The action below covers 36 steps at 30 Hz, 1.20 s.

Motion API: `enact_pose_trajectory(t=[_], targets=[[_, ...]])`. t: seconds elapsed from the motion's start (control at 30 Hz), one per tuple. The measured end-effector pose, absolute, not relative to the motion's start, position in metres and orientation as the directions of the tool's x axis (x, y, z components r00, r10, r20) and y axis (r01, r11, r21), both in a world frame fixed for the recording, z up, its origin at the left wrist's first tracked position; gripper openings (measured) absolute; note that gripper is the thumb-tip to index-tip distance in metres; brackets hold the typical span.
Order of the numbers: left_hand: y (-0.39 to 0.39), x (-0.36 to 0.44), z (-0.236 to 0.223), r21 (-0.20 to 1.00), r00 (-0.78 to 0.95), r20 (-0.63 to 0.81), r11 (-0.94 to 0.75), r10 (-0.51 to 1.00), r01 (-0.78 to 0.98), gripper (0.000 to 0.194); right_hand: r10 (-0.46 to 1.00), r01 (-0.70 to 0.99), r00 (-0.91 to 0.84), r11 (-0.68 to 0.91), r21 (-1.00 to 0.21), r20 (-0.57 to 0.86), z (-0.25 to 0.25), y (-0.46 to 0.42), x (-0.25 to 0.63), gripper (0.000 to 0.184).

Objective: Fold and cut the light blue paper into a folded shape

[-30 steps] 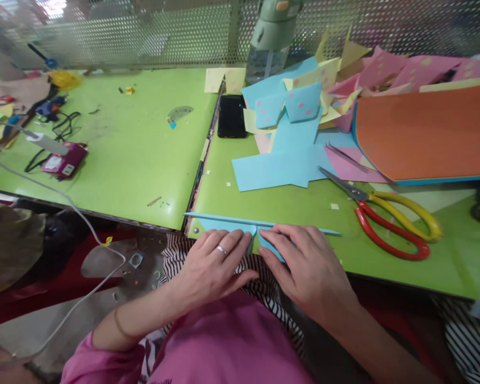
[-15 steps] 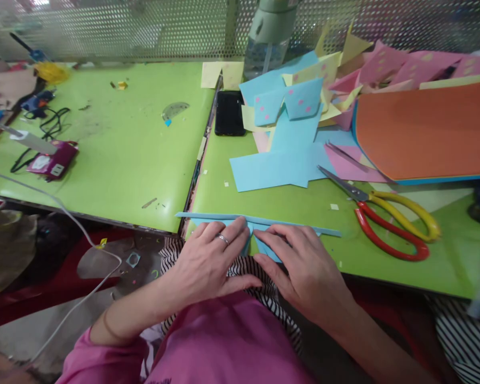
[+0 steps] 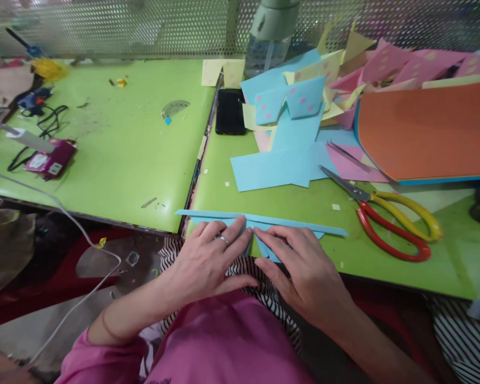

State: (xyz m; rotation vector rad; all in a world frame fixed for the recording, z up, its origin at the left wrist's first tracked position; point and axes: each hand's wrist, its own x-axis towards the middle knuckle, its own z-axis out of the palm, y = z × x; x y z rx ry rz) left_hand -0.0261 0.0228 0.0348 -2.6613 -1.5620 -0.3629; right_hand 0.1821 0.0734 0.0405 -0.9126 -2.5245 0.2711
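A folded light-blue paper (image 3: 304, 228) lies along the near edge of the green table (image 3: 288, 205). Both my hands press down on it. My left hand (image 3: 208, 261), with a ring on one finger, lies flat with fingers stretched over the paper's left half. My right hand (image 3: 300, 266) lies flat on the right half, its fingertips meeting the left hand's at the middle fold. A long thin blue edge sticks out to both sides of my hands.
Red-and-yellow scissors (image 3: 388, 218) lie to the right. A pile of blue, pink and yellow paper (image 3: 296, 122), an orange sheet (image 3: 428, 130), a black phone (image 3: 230, 111) and a bottle (image 3: 270, 37) sit behind. A second green table (image 3: 104, 144) at left holds cables and a magenta device (image 3: 50, 160).
My hands slid slightly toward the fold's middle and pressed the blue paper flatter; its right tip now reaches a bit further right. The view shifted slightly.
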Motion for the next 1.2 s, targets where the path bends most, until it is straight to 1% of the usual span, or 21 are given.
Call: enact_pose_trajectory(t=[0.23, 0.33, 0.4, 0.47, 0.53, 0.6, 0.7, 0.8, 0.87, 0.97, 1.1, 1.2], targets=[[0.023, -0.028, 0.036, 0.063, 0.494, 0.189, -0.512, 0.849, 0.856, 0.075, 0.633, 0.560, -0.695, 0.774, -0.295, 0.341, 0.038, 0.072, 0.180, 0.041], [0.022, -0.030, 0.036, 0.063, 0.511, 0.182, -0.529, 0.840, 0.846, 0.075, 0.627, 0.581, -0.692, 0.778, -0.240, 0.358, 0.037, 0.070, 0.177, 0.043], [0.021, -0.033, 0.036, 0.058, 0.531, 0.183, -0.548, 0.828, 0.834, 0.070, 0.629, 0.601, -0.690, 0.774, -0.201, 0.360, 0.037, 0.069, 0.175, 0.043], [0.020, -0.035, 0.036, 0.050, 0.562, 0.181, -0.578, 0.807, 0.815, 0.064, 0.633, 0.598, -0.691, 0.772, -0.217, 0.348, 0.038, 0.069, 0.175, 0.040], [0.020, -0.037, 0.035, 0.047, 0.596, 0.186, -0.613, 0.782, 0.789, 0.062, 0.643, 0.586, -0.681, 0.766, -0.266, 0.351, 0.041, 0.071, 0.177, 0.036], [0.020, -0.038, 0.032, 0.050, 0.604, 0.220, -0.627, 0.766, 0.777, 0.061, 0.656, 0.590, -0.657, 0.754, -0.287, 0.372, 0.043, 0.075, 0.181, 0.032], [0.019, -0.035, 0.028, 0.056, 0.570, 0.304, -0.611, 0.763, 0.789, 0.057, 0.656, 0.600, -0.649, 0.753, -0.272, 0.385, 0.045, 0.080, 0.184, 0.028], [0.017, -0.027, 0.023, 0.064, 0.511, 0.379, -0.573, 0.771, 0.817, 0.050, 0.640, 0.583, -0.676, 0.768, -0.266, 0.364, 0.044, 0.084, 0.184, 0.024], [0.016, -0.022, 0.021, 0.068, 0.480, 0.416, -0.553, 0.772, 0.831, 0.041, 0.623, 0.572, -0.693, 0.781, -0.251, 0.362, 0.043, 0.088, 0.182, 0.022], [0.013, -0.018, 0.019, 0.065, 0.464, 0.435, -0.541, 0.772, 0.839, 0.032, 0.601, 0.554, -0.709, 0.798, -0.237, 0.369, 0.043, 0.094, 0.178, 0.019], [0.011, -0.019, 0.019, 0.062, 0.452, 0.443, -0.530, 0.774, 0.846, 0.029, 0.567, 0.533, -0.732, 0.822, -0.201, 0.378, 0.047, 0.099, 0.175, 0.016], [0.010, -0.021, 0.017, 0.060, 0.451, 0.446, -0.529, 0.773, 0.847, 0.029, 0.564, 0.531, -0.733, 0.824, -0.197, 0.380, 0.049, 0.092, 0.173, 0.016]])
